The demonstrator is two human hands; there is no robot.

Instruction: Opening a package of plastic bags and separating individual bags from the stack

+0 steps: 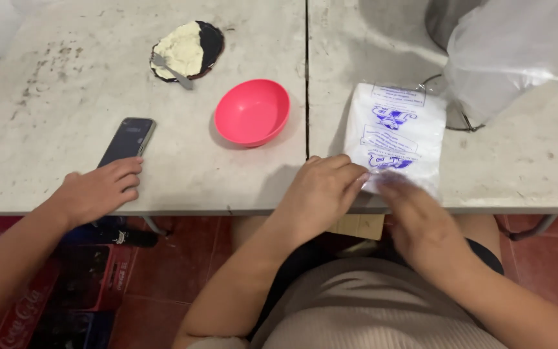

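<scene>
Two pale grey tables stand pushed together in front of me, a dark seam between them. The left table [66, 84] is speckled with dirt near its far left corner. On it lie a dark round plate [187, 50] with cream-coloured dough and a spoon [170, 69] resting across its near edge, a pink bowl [252, 111] just left of the seam, and a dark phone [126, 141] nearer the front edge. Another person's hand [98, 190] rests on that table, fingertips touching the phone. On the right table [524, 161] lies a flat white plastic packet with blue print [395, 132], and behind it a large clear bag [511, 55] over a wire stand.
</scene>
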